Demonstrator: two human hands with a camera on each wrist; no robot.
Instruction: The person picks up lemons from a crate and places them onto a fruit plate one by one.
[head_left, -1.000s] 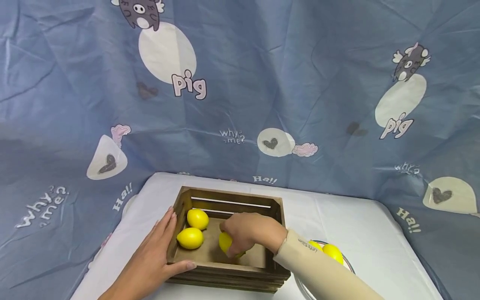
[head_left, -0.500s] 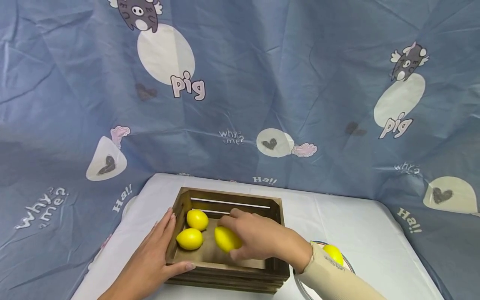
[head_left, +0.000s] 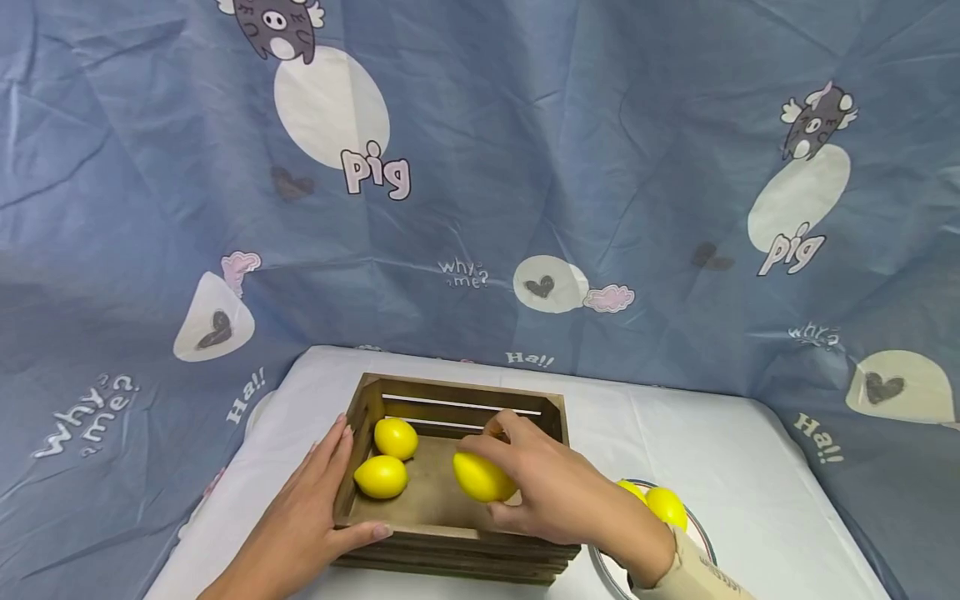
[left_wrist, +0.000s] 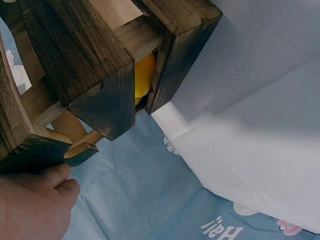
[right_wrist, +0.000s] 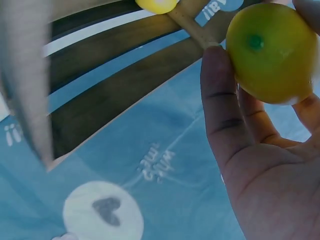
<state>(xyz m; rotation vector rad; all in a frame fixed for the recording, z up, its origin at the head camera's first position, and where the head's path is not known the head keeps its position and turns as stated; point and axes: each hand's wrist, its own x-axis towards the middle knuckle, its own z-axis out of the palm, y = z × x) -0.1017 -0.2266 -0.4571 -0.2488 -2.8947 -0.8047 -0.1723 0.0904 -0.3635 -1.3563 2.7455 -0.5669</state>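
Held lemon: smooth, glossy yellow oval, green dot at one end in right wrist view. Seen from the head it's over the crate floor, right of the other two, touching neither; height above the floor hard to judge. Right hand pinches it, thumb on the near side, fingers curled on the far side.

Crate: rectangular, dark brown wood, rough visible grain, slatted walls with gaps. Left hand isn't gripping: fingers straight along the left wall, thumb laid on the front rim.

Rear lemon and front lemon sit near the crate's left wall, same smooth ovals. Right of the crate: round white plate with thin rim bands, more lemons on it, partly behind the arm. Beige knit-look sleeve. White cloth underneath, lightly creased; wrinkled blue curtain behind, pig prints.

Vs 0.5 s ago: right hand and held lemon moved right, sleeve too, uncovering a second plate lemon. Left hand, crate and its other two lemons unchanged.
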